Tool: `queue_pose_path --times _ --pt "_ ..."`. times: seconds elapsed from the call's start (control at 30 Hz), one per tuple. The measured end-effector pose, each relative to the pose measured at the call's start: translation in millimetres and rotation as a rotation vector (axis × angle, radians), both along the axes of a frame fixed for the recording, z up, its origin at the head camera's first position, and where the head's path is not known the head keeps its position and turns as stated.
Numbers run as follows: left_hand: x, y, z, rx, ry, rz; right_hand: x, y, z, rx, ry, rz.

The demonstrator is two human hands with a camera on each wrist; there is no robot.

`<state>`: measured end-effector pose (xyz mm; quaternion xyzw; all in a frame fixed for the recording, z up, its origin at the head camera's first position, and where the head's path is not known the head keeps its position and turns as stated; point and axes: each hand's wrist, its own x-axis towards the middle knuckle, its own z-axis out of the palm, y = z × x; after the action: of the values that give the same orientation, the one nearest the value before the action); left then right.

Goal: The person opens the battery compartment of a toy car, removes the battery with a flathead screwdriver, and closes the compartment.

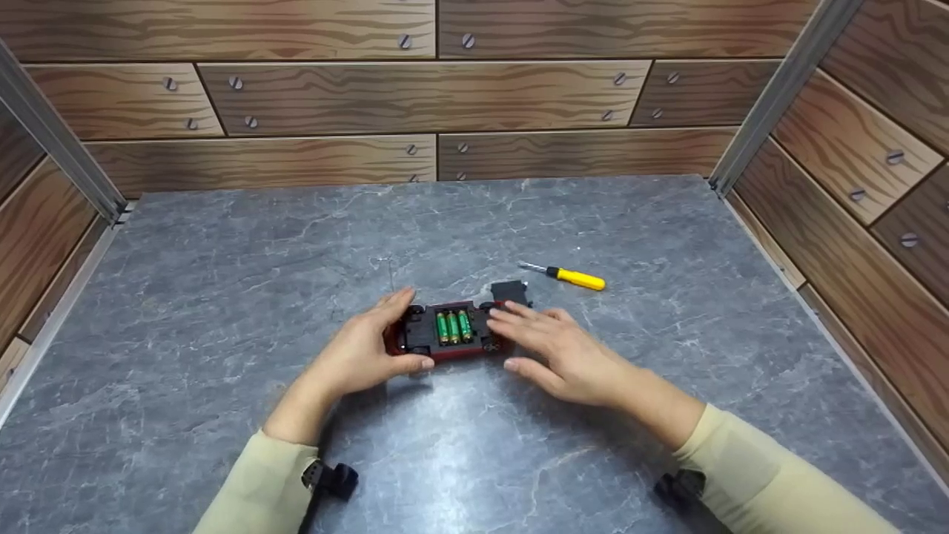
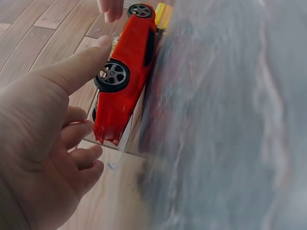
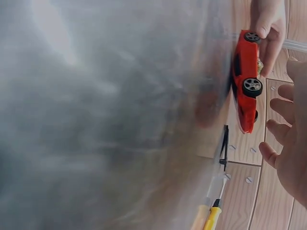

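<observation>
A red toy car (image 1: 417,331) lies upside down on the grey table, its black underside facing up. Three green batteries (image 1: 454,327) sit side by side in its uncovered compartment. My left hand (image 1: 358,347) holds the car's left end, thumb on the near side and fingers on the far side. In the left wrist view, the thumb reaches a wheel (image 2: 114,74) of the car. My right hand (image 1: 567,356) hovers by the car's right end with fingers extended. The right wrist view shows a gap between these fingers (image 3: 282,109) and the red body (image 3: 248,64).
Just behind the car's right end lies a black battery cover (image 1: 509,293). A yellow-handled screwdriver (image 1: 580,279) rests farther back to the right, tip pointing left. Wood-patterned panels (image 1: 415,96) enclose the table (image 1: 245,245) at the back and sides.
</observation>
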<state>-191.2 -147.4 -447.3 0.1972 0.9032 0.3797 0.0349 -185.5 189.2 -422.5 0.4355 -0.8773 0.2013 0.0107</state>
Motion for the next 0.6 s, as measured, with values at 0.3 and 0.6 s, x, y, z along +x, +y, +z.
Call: queue_pose_path --times 0.3,0.6 --pt "-1.5 -4.6 -7.0 0.087 -0.033 0.008 -24.5 -20.1 7.8 -0.134 -0.031 -0.044" --pt "-7.3 -8.1 -18.6 0.178 -0.089 0.021 -46.5 -34.8 9.1 -0.132 -0.142 -0.087"
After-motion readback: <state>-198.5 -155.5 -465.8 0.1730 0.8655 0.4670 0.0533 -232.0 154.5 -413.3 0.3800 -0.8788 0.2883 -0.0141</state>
